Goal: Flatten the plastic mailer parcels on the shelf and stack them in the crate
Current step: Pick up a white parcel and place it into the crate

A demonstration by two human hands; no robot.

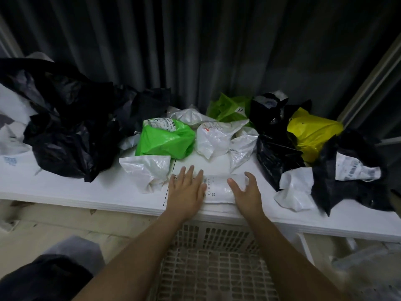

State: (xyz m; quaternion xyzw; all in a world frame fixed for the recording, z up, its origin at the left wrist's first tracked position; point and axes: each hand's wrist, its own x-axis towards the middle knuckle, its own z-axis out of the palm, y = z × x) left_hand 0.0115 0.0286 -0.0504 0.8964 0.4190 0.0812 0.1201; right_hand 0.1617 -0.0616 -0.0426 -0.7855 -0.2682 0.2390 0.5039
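The left hand (185, 190) lies flat with straight fingers pressing down on the left end of a flattened white plastic mailer with a printed label (218, 189), which rests at the front edge of the white shelf (65, 192). The right hand (246, 192) is at the mailer's right end, fingers spread and slightly bent, thumb apart; it touches the plastic but whether it grips it cannot be told.

Just left of this mailer, touching the left hand's side, sits a crumpled white plastic parcel (147, 171). Behind the mailer lies a bright green plastic parcel with a white label (166, 140), and beside that a puffy white parcel with red print (213, 137) and another crinkled white bag (243, 148). Further behind is a lime green bag (227, 108). To the right of the mailer, a glossy black parcel (275, 157) and a small crumpled white bag (295, 190) crowd close to the right hand. Beyond them are a yellow plastic parcel (314, 131) and a black parcel bearing a barcode label (351, 172). Far left of the mailer a large heap of black plastic bags (65, 127) covers the shelf.

Below the mailer, under both forearms, stands a cream perforated plastic crate (217, 268). The mailer itself looks smooth, pale and nearly flat, with small dark text on its label.
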